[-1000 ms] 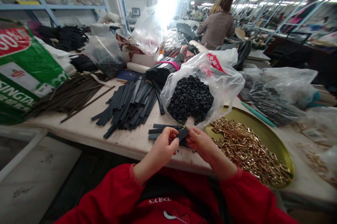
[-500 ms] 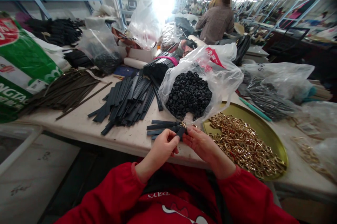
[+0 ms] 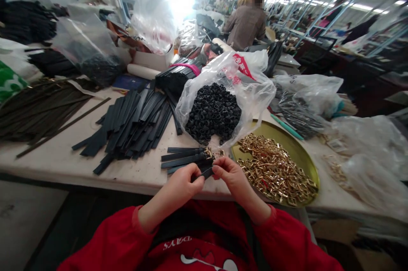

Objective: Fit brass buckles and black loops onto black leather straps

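Between my two hands, near the table's front edge, is a short dark strap (image 3: 207,172). My left hand (image 3: 185,182) pinches one end between thumb and fingers. My right hand (image 3: 230,174) has its thumb and fingertips closed on the other end; whether a small part sits under them is hidden. Just beyond lie several dark straps with gold buckles (image 3: 208,153) on their right ends. Behind these, an open plastic bag (image 3: 183,107) holds many small black loops (image 3: 214,111). To the right, a gold-coloured round tray (image 3: 310,169) bears a heap of gold buckles (image 3: 276,167).
A pile of loose dark straps (image 3: 130,122) lies left of the bag, with brown strips (image 3: 41,109) farther left. A teal pen-like tool (image 3: 287,127) and clear plastic bags (image 3: 366,148) are on the right. A person (image 3: 245,24) sits beyond the table, facing away.
The view has swung to the right, so the table's things appear farther left. My hands have come slightly nearer the table edge, and the strap between them is now tilted differently.
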Tool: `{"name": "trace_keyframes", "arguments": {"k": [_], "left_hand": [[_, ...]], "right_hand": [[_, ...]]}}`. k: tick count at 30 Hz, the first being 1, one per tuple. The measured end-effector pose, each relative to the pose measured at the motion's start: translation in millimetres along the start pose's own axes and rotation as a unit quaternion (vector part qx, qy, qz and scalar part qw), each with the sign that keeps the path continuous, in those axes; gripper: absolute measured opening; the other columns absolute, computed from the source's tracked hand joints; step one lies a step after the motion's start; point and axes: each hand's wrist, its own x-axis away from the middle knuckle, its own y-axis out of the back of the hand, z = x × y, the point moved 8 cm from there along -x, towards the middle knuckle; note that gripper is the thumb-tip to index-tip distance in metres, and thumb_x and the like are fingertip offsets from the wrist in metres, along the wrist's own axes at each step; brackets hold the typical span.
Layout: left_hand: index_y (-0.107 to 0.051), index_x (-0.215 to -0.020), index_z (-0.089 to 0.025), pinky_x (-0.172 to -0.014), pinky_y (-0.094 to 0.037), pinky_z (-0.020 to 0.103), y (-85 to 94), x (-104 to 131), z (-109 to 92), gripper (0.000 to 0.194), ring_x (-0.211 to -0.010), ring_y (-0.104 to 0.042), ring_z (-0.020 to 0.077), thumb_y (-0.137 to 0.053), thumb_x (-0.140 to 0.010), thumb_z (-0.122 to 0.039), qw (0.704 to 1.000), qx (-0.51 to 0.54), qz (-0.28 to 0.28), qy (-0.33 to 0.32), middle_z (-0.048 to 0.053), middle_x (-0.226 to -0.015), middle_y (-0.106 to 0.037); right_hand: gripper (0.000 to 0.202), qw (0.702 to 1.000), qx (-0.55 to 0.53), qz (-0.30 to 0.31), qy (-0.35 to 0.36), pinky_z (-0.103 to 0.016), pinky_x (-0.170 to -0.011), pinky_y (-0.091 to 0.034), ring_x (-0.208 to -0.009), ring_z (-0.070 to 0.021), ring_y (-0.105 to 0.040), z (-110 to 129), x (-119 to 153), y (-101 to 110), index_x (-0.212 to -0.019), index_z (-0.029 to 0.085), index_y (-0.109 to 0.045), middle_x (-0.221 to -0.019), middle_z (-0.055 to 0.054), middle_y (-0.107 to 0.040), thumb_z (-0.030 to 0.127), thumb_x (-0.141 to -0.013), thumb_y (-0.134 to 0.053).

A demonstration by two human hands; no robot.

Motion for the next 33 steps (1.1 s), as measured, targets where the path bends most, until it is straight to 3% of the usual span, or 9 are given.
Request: {"name": "trace_keyframes", "arguments": {"k": [6, 12, 17, 20, 23, 25, 28, 30, 33], "left_hand": [[-0.044, -0.06, -0.018, -0.047, -0.024, 0.022, -4.2, -2.2, -4.9, 0.015, -0.052, -0.037, 0.0099, -0.047, -0.072, -0.027, 0.999, -0.001, 0.052, -0.004, -0.005, -0.055, -0.041], [-0.048, -0.062, -0.017, -0.05, -0.029, 0.021, -8.6, -2.1, -15.7, 0.019, -0.055, -0.042, 0.0105, -0.047, -0.075, -0.03, 0.999, -0.004, 0.045, -0.013, -0.004, -0.058, -0.046], [-0.047, -0.113, -0.016, -0.043, -0.033, 0.02, -31.6, 6.6, -15.3, 0.036, -0.044, -0.046, 0.01, -0.039, -0.082, -0.033, 0.976, 0.11, 0.179, 0.058, -0.004, -0.059, -0.054], [-0.033, -0.13, -0.014, -0.04, -0.029, 0.019, -31.4, 3.3, -15.6, 0.051, -0.04, -0.038, 0.0091, -0.039, -0.083, -0.033, 0.977, 0.134, 0.157, 0.048, -0.007, -0.051, -0.047], [-0.039, -0.127, -0.013, -0.041, -0.026, 0.019, -24.7, -4.4, -13.8, 0.05, -0.044, -0.035, 0.0089, -0.042, -0.083, -0.038, 0.982, 0.153, 0.107, 0.021, -0.008, -0.05, -0.041], [-0.047, -0.117, -0.014, -0.04, -0.024, 0.019, -20.6, -8.4, -9.2, 0.045, -0.043, -0.032, 0.0085, -0.042, -0.082, -0.041, 0.983, 0.163, 0.084, 0.024, -0.008, -0.049, -0.036], [-0.052, -0.099, -0.016, -0.04, -0.021, 0.019, -16.9, -10.6, -7.1, 0.034, -0.042, -0.029, 0.0075, -0.042, -0.081, -0.043, 0.984, 0.164, 0.063, 0.021, -0.009, -0.048, -0.031], [-0.052, -0.093, -0.017, -0.04, -0.021, 0.019, -16.6, -9.1, -9.2, 0.029, -0.042, -0.029, 0.0074, -0.043, -0.081, -0.041, 0.985, 0.164, 0.054, 0.017, -0.01, -0.048, -0.031], [-0.049, -0.085, -0.018, -0.04, -0.022, 0.019, -17.2, -4.1, -12.5, 0.023, -0.04, -0.028, 0.0075, -0.041, -0.08, -0.038, 0.984, 0.171, 0.051, 0.019, -0.01, -0.045, -0.031]], "right_hand": [[0.022, 1.0, 0.014, 0.02, -0.01, -0.023, -0.051, -0.038, -0.049, -0.0095, -0.049, -2.6, 0.8, 1.1, -0.068, 0.02, -0.056, -0.054, 0.005, -0.054, 0.034, -0.061, -0.071], [0.02, 0.998, 0.019, 0.055, -0.027, -0.022, -0.048, -0.035, -0.045, -0.0086, -0.046, -4.0, 2.2, -7.4, -0.067, 0.019, -0.055, -0.049, 0.006, -0.053, 0.033, -0.062, -0.069], [0.022, 1.0, 0.026, 0.01, -0.007, -0.023, -0.05, -0.036, -0.046, -0.0086, -0.046, -2.5, 1.4, 2.8, -0.069, 0.019, -0.055, -0.049, 0.006, -0.051, 0.036, -0.064, -0.068], [0.024, 0.998, 0.047, 0.039, -0.002, -0.023, -0.049, -0.037, -0.047, -0.0095, -0.047, -4.9, 1.4, 2.3, -0.078, 0.02, -0.053, -0.052, 0.006, -0.051, 0.037, -0.067, -0.066], [0.025, 0.984, 0.166, 0.038, 0.049, -0.024, -0.053, -0.041, -0.053, -0.012, -0.052, 7.8, -6.5, 19.7, -0.09, 0.021, -0.052, -0.061, 0.004, -0.055, 0.04, -0.075, -0.057], [0.019, 0.922, 0.367, -0.048, 0.113, -0.026, -0.06, -0.042, -0.065, -0.0147, -0.055, 28.0, -17.1, 49.5, -0.084, 0.02, -0.054, -0.072, -0.002, -0.058, 0.038, -0.083, -0.048], [0.016, 0.722, 0.67, -0.146, 0.09, -0.031, -0.069, -0.04, -0.079, -0.0213, -0.057, 42.1, -37.8, 89.9, -0.081, 0.014, -0.058, -0.087, -0.013, -0.061, 0.024, -0.083, -0.046], [0.016, 0.68, 0.715, -0.146, 0.071, -0.032, -0.067, -0.039, -0.077, -0.0233, -0.058, 40.6, -50.4, 104.5, -0.078, 0.01, -0.06, -0.083, -0.017, -0.061, 0.015, -0.081, -0.045], [0.015, 0.69, 0.707, -0.126, 0.085, -0.031, -0.067, -0.039, -0.076, -0.0223, -0.059, 39.3, -56.4, 107.1, -0.075, 0.01, -0.06, -0.08, -0.017, -0.062, 0.012, -0.079, -0.046]]}}
